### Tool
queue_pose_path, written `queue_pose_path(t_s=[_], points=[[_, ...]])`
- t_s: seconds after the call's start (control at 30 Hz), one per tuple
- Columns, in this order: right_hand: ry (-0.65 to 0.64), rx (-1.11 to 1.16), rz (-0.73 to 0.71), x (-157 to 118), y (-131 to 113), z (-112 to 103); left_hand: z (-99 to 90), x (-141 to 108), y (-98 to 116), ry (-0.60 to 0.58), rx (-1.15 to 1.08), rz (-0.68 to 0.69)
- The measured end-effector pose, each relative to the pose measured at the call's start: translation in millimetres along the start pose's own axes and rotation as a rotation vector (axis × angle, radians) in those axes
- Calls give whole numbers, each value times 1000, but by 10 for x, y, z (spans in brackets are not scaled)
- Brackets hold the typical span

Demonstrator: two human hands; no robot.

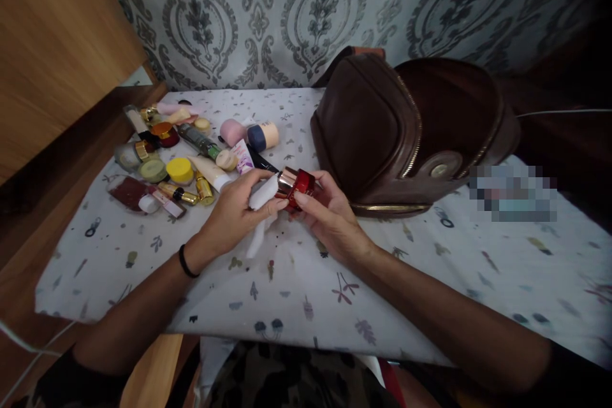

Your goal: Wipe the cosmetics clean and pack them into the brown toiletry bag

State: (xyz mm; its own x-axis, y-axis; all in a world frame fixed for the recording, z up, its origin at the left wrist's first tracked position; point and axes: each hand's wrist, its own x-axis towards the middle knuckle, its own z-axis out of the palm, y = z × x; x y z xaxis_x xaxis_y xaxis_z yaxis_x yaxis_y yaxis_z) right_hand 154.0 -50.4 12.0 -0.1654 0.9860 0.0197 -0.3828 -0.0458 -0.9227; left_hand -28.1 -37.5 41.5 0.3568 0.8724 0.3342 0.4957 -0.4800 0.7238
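Grey scrollwork wallpaper (258, 19) backs the site, with a wooden panel (62, 25) at the upper left and a table (215, 306) under a white cover printed with small plant motifs. Your two hands meet above the middle of the table, near the front of the bag, with the red container (305, 189) between them. Your right hand (337, 217) grasps its red part, thumb on the near side and fingers curled round the far side. Your left hand (234, 207) pinches a white cloth (264, 192) against the rose-gold end, thumb below and forefinger above; a loose tail of the cloth hangs beneath that hand. Contact between the left fingertips and the container itself is partly covered, so it cannot be confirmed. A black band (188, 261) circles your left wrist. Beyond your left hand lies a cluster of cosmetics, including a yellow-lidded jar (180, 171), a green bottle (198, 140), a small gold bottle (204, 190), a dark red bottle (128, 194) and a blue-and-cream container (262, 137). Beyond your right hand stands a brown bag (361, 118), its zip open at the top.
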Motion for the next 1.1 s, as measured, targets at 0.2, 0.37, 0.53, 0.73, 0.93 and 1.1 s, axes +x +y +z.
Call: queue_pose_path(t_s=[0.2,0.37,0.53,0.73,0.93,1.1], points=[[35,-233,-146,33,81,-58,24,-9,23,7,-39,-48],[18,-266,-127,32,122,-43,8,-7,27,71,-26,-54],[-1,-250,-112,3,78,6,6,9,0,65,-77,-109],[-59,-232,-80,-23,68,0,2,39,39,-53,-307,-214],[-26,-357,-188,-20,120,4,6,17,25,-29,-196,-207],[-3,-605,-299,-69,50,13,-10,-4,-9,21,15,-46]])
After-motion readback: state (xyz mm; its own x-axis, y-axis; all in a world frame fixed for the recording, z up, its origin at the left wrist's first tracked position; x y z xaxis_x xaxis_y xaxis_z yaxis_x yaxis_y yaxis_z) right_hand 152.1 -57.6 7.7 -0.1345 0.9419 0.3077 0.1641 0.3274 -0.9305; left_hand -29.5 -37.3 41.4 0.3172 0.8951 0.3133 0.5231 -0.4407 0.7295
